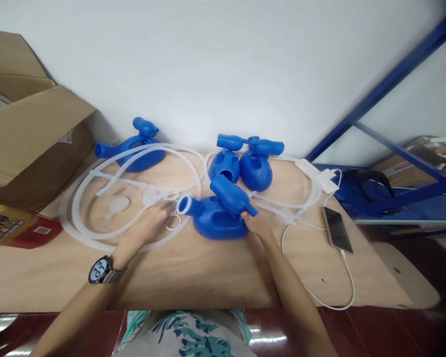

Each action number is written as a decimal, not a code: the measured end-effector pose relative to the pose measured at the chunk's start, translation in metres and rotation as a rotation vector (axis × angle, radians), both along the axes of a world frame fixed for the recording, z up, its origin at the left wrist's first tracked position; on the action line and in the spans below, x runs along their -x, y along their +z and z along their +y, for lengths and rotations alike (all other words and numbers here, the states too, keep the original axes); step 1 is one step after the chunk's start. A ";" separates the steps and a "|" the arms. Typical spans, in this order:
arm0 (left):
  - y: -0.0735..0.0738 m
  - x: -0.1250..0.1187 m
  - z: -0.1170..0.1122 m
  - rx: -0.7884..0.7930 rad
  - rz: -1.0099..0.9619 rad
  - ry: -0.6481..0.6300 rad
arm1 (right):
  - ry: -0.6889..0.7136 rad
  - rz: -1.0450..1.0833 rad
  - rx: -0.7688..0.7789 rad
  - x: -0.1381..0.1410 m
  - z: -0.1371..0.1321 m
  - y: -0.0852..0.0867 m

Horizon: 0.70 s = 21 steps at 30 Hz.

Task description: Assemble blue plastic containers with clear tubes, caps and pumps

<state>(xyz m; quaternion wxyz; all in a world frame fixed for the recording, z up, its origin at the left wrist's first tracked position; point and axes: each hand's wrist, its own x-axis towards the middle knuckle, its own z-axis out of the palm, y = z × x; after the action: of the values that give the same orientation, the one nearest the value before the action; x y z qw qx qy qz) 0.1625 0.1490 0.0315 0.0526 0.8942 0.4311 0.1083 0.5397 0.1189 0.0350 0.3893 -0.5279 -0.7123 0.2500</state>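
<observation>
A blue plastic urinal bottle lies in front of me, its open mouth pointing left and a blue funnel-shaped adapter with a ribbed tip resting across its top. My right hand grips the right end of this bottle, near the ribbed tip; some of its fingers are hidden behind it. To the left, my left hand reaches down among small white rings and clear tubing. Its fingers are curled together, and whatever they may hold is hidden.
Two more blue urinal bottles stand by the wall, and another lies back left. A cardboard box and a yellow-red container are at the left. A phone with a white cable and a power strip lie right.
</observation>
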 end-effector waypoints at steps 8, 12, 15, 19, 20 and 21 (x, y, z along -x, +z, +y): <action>-0.003 0.002 0.005 0.066 -0.029 0.036 | -0.048 0.085 0.075 -0.001 -0.002 -0.003; -0.002 0.007 0.008 0.110 -0.158 0.100 | -0.039 0.118 0.070 0.000 -0.003 0.000; 0.009 0.010 0.008 0.156 -0.241 0.139 | -0.019 0.132 0.060 0.002 -0.004 0.004; 0.028 0.015 0.010 0.195 -0.300 0.150 | 0.015 0.139 0.036 0.005 -0.005 0.011; 0.029 0.015 0.011 0.182 -0.303 0.150 | 0.022 0.140 0.030 0.005 -0.005 0.012; 0.029 0.015 0.011 0.161 -0.297 0.150 | 0.027 0.141 0.022 0.006 -0.005 0.014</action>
<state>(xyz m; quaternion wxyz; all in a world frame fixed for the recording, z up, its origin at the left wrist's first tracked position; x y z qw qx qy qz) 0.1472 0.1599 0.0606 0.1789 0.8266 0.4916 0.2076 0.5337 0.1143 0.0489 0.4292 -0.5037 -0.6872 0.2997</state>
